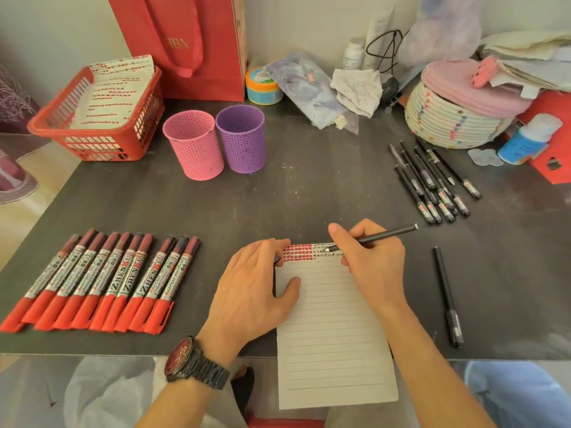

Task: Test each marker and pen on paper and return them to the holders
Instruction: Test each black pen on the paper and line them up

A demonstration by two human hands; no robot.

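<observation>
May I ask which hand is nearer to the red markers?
Left. The left hand rests on the paper just right of the red markers; the right hand holds a pen farther right.

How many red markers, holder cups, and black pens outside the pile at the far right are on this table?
Red markers: 10
Holder cups: 2, the pink cup and the purple cup
Black pens outside the pile: 2, the held pen in the right hand and the lone pen
Total: 14
</observation>
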